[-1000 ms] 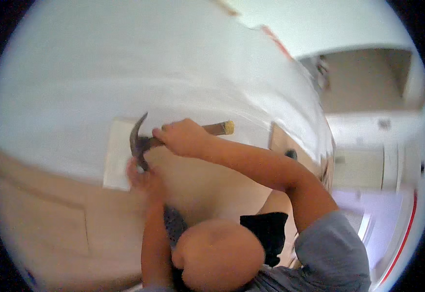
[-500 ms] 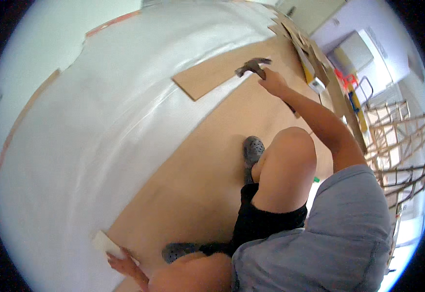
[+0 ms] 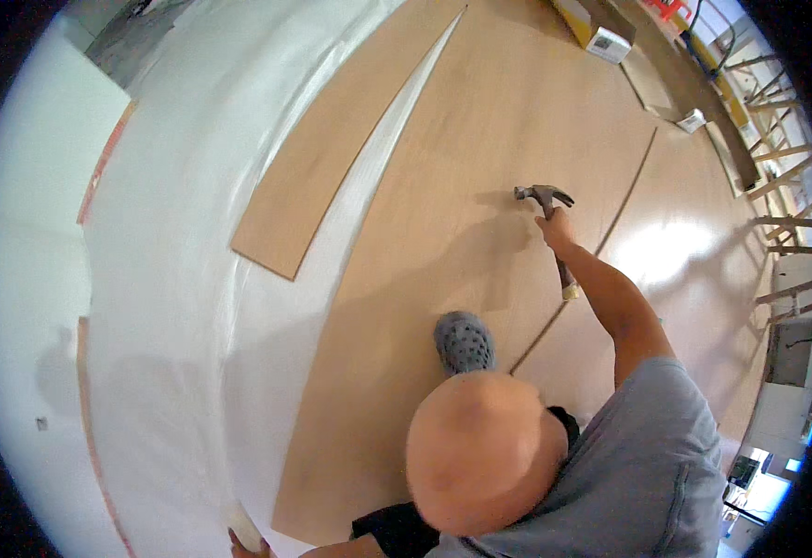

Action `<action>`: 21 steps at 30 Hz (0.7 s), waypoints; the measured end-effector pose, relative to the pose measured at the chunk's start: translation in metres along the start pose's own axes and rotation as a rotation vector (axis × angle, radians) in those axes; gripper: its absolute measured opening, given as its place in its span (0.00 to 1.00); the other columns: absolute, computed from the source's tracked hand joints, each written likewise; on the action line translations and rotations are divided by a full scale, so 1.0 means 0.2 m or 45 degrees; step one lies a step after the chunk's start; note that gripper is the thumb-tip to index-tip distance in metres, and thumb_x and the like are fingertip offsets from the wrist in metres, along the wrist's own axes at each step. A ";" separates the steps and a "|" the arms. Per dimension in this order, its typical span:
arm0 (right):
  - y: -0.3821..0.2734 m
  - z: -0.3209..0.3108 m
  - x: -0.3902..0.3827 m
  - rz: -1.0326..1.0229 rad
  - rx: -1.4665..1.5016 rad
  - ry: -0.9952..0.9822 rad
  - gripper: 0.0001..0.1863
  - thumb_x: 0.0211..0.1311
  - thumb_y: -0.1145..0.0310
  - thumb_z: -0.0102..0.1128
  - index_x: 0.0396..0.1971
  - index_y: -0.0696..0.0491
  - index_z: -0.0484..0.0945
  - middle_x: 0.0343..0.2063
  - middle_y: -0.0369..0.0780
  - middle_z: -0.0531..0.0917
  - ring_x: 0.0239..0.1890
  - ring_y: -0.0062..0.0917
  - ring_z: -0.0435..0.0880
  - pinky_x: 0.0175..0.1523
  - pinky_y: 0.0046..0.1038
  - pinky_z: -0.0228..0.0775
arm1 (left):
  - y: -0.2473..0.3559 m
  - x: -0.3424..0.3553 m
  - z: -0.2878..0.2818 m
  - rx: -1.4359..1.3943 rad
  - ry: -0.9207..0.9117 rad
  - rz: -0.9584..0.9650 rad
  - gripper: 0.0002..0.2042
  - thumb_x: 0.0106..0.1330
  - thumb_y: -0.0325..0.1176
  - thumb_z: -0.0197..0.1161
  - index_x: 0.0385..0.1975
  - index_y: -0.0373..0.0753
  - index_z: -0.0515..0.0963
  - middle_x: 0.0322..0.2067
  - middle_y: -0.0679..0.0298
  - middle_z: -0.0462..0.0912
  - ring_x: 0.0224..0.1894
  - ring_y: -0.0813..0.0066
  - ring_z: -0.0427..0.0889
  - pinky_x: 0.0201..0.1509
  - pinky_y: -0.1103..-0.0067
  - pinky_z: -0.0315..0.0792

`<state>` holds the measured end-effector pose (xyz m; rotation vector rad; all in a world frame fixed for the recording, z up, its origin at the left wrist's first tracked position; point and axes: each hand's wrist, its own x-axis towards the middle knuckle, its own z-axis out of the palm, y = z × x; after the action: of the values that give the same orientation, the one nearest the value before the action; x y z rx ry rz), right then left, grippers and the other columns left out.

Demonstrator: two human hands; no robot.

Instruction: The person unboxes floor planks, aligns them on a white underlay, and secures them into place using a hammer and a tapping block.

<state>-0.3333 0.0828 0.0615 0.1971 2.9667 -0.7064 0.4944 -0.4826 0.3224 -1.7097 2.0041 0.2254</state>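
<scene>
My right hand (image 3: 556, 230) is closed around the handle of a claw hammer (image 3: 545, 193), near its head. The hammer is raised over laid wood-look floorboards (image 3: 452, 167), and the lower end of its handle pokes out below my wrist. At the lower edge my left hand (image 3: 253, 550), partly cut off, grips a pale block (image 3: 245, 527) beside the boards' left edge. A loose floorboard (image 3: 318, 177) lies at a slant on the white underlay sheet (image 3: 169, 325), a narrow wedge-shaped gap between it and the laid boards.
My shoe (image 3: 465, 341) rests on the boards in front of my bent knee. A white wall (image 3: 29, 279) runs along the left. Opened cardboard packaging (image 3: 601, 37) lies at the far right, with wooden stick frames (image 3: 787, 177) beyond it.
My view has turned, so the loose board now appears longer and further left. The hammer shows lower and further right in the picture. Both hands keep their hold.
</scene>
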 end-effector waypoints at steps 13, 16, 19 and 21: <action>-0.04 -0.12 0.37 0.162 -0.169 -0.320 0.27 0.69 0.50 0.55 0.46 0.63 0.71 0.42 0.58 0.82 0.48 0.51 0.82 0.50 0.49 0.73 | 1.86 0.25 -1.02 0.445 0.239 1.115 0.47 0.47 0.42 0.75 0.71 0.38 0.61 0.56 0.39 0.72 0.59 0.41 0.71 0.62 0.54 0.69; 0.02 -0.14 0.42 0.099 -0.255 -0.335 0.26 0.71 0.51 0.53 0.48 0.63 0.71 0.43 0.58 0.82 0.48 0.50 0.82 0.52 0.48 0.73 | 2.39 0.14 -1.02 0.525 0.143 1.268 0.47 0.44 0.37 0.73 0.70 0.38 0.62 0.56 0.38 0.71 0.59 0.41 0.71 0.63 0.55 0.68; 0.00 -0.13 0.52 -0.011 -0.335 -0.259 0.26 0.71 0.50 0.52 0.49 0.61 0.73 0.45 0.55 0.81 0.49 0.48 0.81 0.54 0.45 0.72 | 2.76 0.20 -0.92 0.631 0.191 1.516 0.46 0.46 0.40 0.73 0.69 0.39 0.62 0.57 0.40 0.71 0.59 0.40 0.70 0.64 0.54 0.67; -0.08 -0.19 0.54 -0.128 -0.469 -0.211 0.27 0.70 0.48 0.52 0.49 0.60 0.75 0.46 0.52 0.81 0.50 0.47 0.79 0.56 0.44 0.72 | 3.09 0.13 -0.89 0.715 0.128 1.544 0.45 0.47 0.42 0.72 0.70 0.40 0.62 0.58 0.41 0.71 0.60 0.39 0.69 0.66 0.54 0.65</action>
<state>-0.4449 0.0964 0.0896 -0.0356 2.8923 -0.1640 -0.1478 -0.4587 0.3488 -0.0489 2.5825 -0.0463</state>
